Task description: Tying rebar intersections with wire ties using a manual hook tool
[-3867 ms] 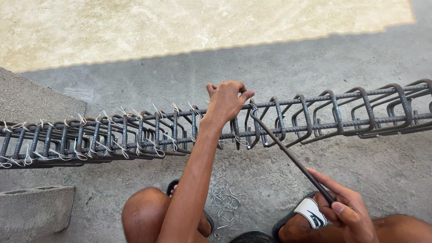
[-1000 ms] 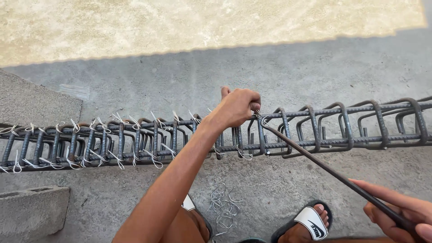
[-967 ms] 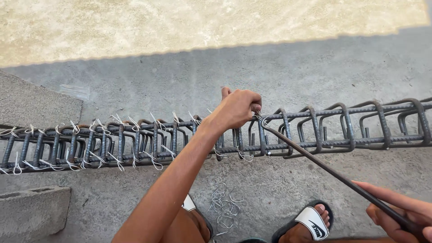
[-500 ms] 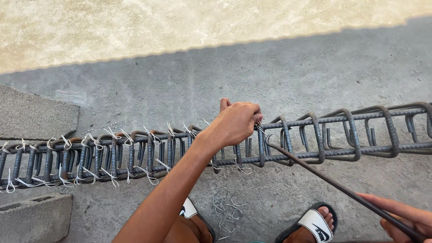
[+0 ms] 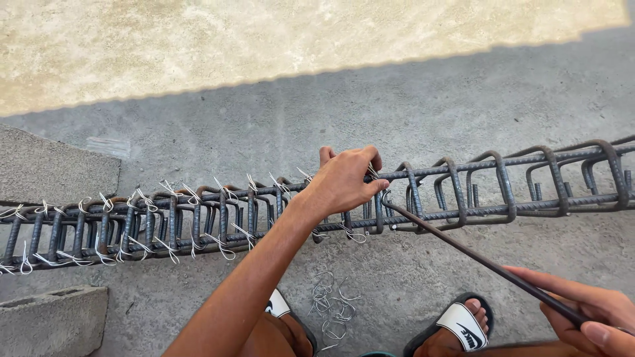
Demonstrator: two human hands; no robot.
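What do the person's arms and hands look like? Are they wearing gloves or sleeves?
No gloves and no sleeves. The left hand and the right hand are both bare, and the long left forearm is bare too. I see no watch, ring or bracelet. Short fingernails show on the right hand's fingers.

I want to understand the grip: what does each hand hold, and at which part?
The left hand grips the rebar cage at its top bar. The right hand holds the hooked rod at its rear end.

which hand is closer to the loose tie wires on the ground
Left. The left hand grips the rebar cage directly above the loose tie wires; the right hand holds the hook tool off to their right.
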